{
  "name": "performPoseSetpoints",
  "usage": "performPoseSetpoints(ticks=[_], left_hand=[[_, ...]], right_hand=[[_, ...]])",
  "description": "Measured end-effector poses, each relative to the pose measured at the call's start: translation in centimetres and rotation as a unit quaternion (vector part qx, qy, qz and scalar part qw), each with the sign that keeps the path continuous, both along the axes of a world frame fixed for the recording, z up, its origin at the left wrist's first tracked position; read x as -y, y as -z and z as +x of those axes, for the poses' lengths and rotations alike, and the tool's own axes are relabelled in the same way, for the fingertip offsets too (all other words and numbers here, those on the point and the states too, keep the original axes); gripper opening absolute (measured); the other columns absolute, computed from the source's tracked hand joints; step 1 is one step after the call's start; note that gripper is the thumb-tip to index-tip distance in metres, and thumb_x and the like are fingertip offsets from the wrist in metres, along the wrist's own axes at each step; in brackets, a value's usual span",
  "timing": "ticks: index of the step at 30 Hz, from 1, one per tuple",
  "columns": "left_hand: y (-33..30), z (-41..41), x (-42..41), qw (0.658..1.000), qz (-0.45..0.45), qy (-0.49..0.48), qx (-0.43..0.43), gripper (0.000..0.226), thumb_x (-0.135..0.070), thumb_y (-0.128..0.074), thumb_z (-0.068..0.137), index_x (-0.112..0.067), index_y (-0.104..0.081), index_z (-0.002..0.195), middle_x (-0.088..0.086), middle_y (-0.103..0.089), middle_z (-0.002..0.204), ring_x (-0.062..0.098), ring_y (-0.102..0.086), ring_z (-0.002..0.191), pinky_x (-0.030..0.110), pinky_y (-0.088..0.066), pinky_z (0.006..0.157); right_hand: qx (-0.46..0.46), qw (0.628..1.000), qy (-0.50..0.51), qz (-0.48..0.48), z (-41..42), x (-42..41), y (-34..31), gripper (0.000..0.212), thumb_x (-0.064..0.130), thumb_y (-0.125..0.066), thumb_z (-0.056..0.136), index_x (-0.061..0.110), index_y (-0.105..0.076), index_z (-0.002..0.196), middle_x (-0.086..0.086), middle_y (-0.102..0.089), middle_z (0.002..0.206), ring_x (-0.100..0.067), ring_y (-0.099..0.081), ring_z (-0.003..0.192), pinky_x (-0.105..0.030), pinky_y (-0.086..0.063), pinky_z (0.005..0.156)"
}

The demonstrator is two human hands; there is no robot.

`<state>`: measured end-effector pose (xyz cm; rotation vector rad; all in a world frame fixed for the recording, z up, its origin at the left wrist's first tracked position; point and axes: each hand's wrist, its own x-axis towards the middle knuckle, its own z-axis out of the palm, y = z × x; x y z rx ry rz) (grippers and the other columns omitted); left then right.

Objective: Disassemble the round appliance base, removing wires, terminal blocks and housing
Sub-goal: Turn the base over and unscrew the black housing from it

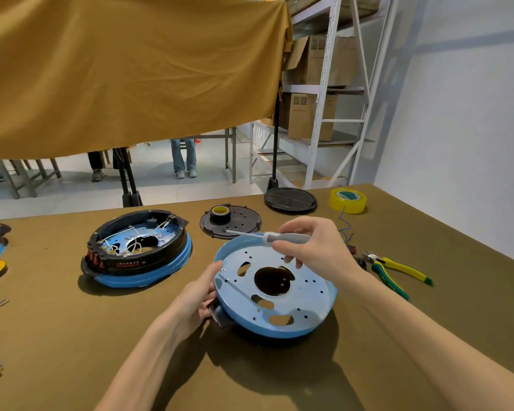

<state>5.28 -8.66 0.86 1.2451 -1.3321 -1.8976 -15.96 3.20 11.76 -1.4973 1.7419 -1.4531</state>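
Grey-handled screwdriver (282, 237) sits pinched in our right hand (318, 247), shaft pointing left above the blue base (279, 295), while our left hand (196, 295) grips that base at its left rim, thumb over the edge and fingers curled beneath, tilting it up off the tabletop (72, 336). We judge this base nearly stripped: its perforated plate shows bare holes and no wires or terminal blocks, though a dark bracket remains under the left edge. We count two more bases: a second base (138, 250), well to the left and still wired inside its black housing, and part of a third at the left edge. Beyond lie two black round covers, two tape rolls, one pair of pliers (395, 269) and loose wires
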Motion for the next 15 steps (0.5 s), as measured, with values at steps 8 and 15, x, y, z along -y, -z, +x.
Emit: performPoseSetpoints(ticks=[8, 15], left_hand=[[0.8, 0.8, 1.0, 0.993, -0.023, 0.113, 0.030, 0.093, -0.090, -0.077, 0.048, -0.008, -0.073, 0.090, -0.001, -0.056, 0.068, 0.009, -0.053, 0.058, 0.019, -0.049, 0.054], [1.9, 0.5, 0.6, 0.995, -0.070, 0.071, 0.033, 0.113, -0.098, -0.070, 0.040, -0.008, -0.073, 0.108, -0.007, -0.075, 0.071, 0.002, -0.071, 0.065, 0.016, -0.054, 0.060]], right_hand=[[0.069, 0.986, 0.058, -0.140, -0.4, 0.9, 0.2, 0.033, 0.020, -0.084, 0.083, 0.010, -0.060, 0.104, -0.010, -0.071, 0.079, -0.025, -0.073, 0.066, -0.027, -0.058, 0.057], [-0.084, 0.977, 0.084, -0.177, 1.0, 2.0, 0.9, 0.033, 0.032, -0.078, 0.089, 0.022, -0.052, 0.108, 0.020, -0.059, 0.087, -0.011, -0.065, 0.079, -0.027, -0.059, 0.061]])
